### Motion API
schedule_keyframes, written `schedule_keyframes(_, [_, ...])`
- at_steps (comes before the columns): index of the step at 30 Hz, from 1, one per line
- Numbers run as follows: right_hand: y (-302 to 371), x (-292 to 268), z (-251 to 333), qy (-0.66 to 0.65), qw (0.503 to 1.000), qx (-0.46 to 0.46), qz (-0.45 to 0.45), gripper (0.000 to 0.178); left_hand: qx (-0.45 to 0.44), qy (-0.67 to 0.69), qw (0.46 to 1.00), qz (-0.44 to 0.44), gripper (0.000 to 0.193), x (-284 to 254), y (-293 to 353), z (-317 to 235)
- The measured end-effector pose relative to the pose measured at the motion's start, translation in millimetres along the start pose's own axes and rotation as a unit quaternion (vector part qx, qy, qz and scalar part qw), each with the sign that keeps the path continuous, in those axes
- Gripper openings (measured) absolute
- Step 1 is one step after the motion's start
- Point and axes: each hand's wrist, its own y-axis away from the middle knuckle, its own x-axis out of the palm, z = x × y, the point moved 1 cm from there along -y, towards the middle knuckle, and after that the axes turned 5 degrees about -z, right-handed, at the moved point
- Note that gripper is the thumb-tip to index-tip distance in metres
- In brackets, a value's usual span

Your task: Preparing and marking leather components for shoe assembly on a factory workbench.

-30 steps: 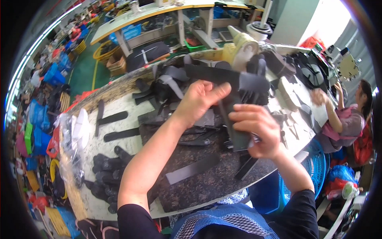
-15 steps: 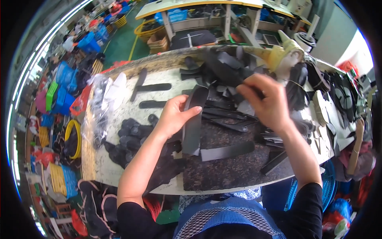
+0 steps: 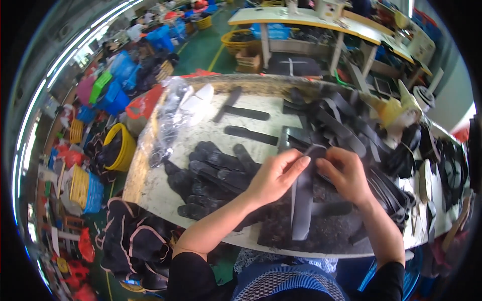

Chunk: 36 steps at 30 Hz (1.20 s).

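Over the dark work mat (image 3: 276, 236), a long black strip (image 3: 302, 208) with a paler lower end hangs between my hands. My left hand (image 3: 278, 175) is closed on its upper part, thumb pressed against the face. At the strip's rounded top, the curled fingers of my right hand (image 3: 346, 175) pinch the edge; whether a second piece lies there is hard to tell. Another dark strip (image 3: 329, 208) rests crosswise on the mat. Beyond my hands spreads a tangled pile of black strips (image 3: 339, 123). Left of my left forearm lies a heap of rounded black pieces (image 3: 216, 170).
Several single black strips (image 3: 248, 113) lie on the white tabletop (image 3: 201, 131). Clear plastic wrap (image 3: 170, 120) covers the table's left side. A cream-coloured machine part (image 3: 399, 108) stands at the back right. On the floor are a yellow tub (image 3: 120, 145) and blue bins (image 3: 113, 98).
My right hand has come from the pile to the top of the strip that my left hand holds. The view has shifted, so the table sits further right and lower.
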Motion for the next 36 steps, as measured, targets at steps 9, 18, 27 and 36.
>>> schedule_keyframes(9, [19, -5, 20, 0.079, 0.964, -0.228, -0.116, 0.018, -0.047, 0.18, 0.983, -0.001, 0.034, 17, -17, 0])
schedule_keyframes(18, [56, -22, 12, 0.05, 0.947, -0.302, -0.096, 0.02, -0.15, 0.161, 0.953, -0.209, 0.035, 20, -48, 0])
schedule_keyframes(27, [90, -27, 18, 0.166, 0.889, -0.417, -0.095, 0.027, -0.095, 0.176, 0.954, -0.223, 0.04, 15, -56, 32])
schedule_keyframes(36, [122, 0, 5, 0.014, 0.928, -0.357, 0.106, 0.012, -0.074, 0.156, 0.932, -0.318, 0.044, 5, -73, 69])
